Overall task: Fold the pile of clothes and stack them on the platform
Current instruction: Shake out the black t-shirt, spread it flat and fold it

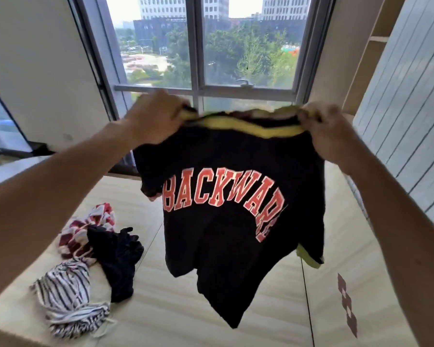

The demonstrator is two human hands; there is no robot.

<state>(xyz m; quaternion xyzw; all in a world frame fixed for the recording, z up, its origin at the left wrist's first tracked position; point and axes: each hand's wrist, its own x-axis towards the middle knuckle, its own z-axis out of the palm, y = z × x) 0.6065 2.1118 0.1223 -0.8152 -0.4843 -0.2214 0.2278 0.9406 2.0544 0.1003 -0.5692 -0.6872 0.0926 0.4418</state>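
A black cotton T-shirt (236,171) with a yellow neck band hung in the air above the pale beige padded platform (161,309), held up at both ends of its upper edge. Red block letters, BACKWAR and more lost in a fold, arched across it. Its lower part hung twisted. On this platform, at the left, lay a loose unfolded pile: a red-and-white patterned cloth (85,226), a dark navy garment (118,256) and a white garment with dark stripes (65,291), touching each other.
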